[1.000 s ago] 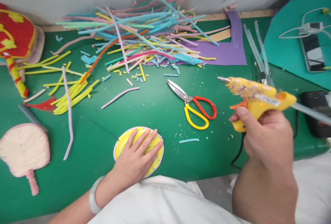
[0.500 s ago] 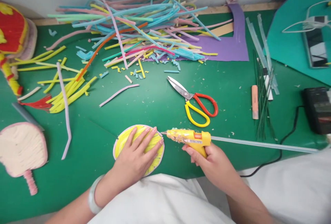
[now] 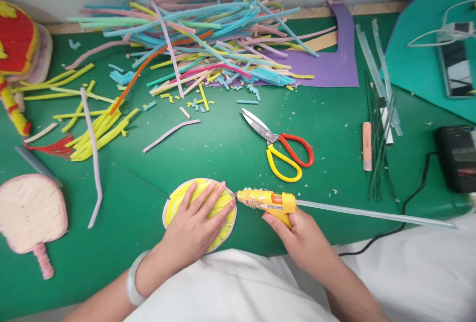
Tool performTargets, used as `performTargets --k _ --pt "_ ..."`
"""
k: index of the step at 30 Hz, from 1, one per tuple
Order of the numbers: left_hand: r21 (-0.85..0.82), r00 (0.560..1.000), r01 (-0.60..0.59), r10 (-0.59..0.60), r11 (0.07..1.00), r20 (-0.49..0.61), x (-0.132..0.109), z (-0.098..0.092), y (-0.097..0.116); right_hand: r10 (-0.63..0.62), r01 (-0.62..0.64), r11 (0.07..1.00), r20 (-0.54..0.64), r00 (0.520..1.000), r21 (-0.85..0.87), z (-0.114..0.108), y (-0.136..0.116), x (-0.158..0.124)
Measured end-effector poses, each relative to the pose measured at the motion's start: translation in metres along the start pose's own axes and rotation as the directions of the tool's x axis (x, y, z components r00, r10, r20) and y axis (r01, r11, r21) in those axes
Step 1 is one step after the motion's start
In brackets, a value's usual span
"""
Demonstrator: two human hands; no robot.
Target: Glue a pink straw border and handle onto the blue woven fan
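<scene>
My left hand (image 3: 193, 225) lies flat with spread fingers on a yellow oval piece with a pale rim (image 3: 176, 200), pressing it on the green table (image 3: 223, 153). My right hand (image 3: 303, 240) is closed round the handle of a yellow glue gun (image 3: 266, 200). The gun lies nearly level and its nozzle touches the oval's right edge beside my left fingertips. A long clear glue stick (image 3: 372, 212) juts out of the gun's back to the right.
Scissors with red and yellow handles (image 3: 282, 151) lie just beyond the gun. A heap of coloured strips (image 3: 208, 44) fills the far side, with purple sheet (image 3: 334, 64). Yellow strips (image 3: 96, 131), a pale fan-shaped piece (image 3: 31, 213) at left; black box (image 3: 457, 158) and cord at right.
My right hand brought the glue gun down from the raised position at right to the oval's right edge, then edged its nozzle closer. The left hand stayed on the oval.
</scene>
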State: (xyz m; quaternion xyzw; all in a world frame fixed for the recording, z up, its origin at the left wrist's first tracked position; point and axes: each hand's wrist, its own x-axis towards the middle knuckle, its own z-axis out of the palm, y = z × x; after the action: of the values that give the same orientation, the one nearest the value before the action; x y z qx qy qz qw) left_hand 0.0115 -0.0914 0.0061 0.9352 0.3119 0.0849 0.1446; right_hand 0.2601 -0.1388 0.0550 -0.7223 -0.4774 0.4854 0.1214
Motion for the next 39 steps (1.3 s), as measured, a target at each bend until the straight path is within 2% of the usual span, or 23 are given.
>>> performTargets --k 17,39 --pt "0.008 1.0 0.01 -0.01 1.0 0.007 0.0014 -0.0008 0.0011 -0.064 0.064 0.989 0.005 0.998 -0.134 -0.0001 0.0014 -0.0042" --pt "0.004 1.0 0.001 -0.001 1.0 0.008 0.0015 -0.0023 0.001 -0.038 0.038 0.999 -0.014 0.999 -0.039 -0.0003 0.0007 -0.003"
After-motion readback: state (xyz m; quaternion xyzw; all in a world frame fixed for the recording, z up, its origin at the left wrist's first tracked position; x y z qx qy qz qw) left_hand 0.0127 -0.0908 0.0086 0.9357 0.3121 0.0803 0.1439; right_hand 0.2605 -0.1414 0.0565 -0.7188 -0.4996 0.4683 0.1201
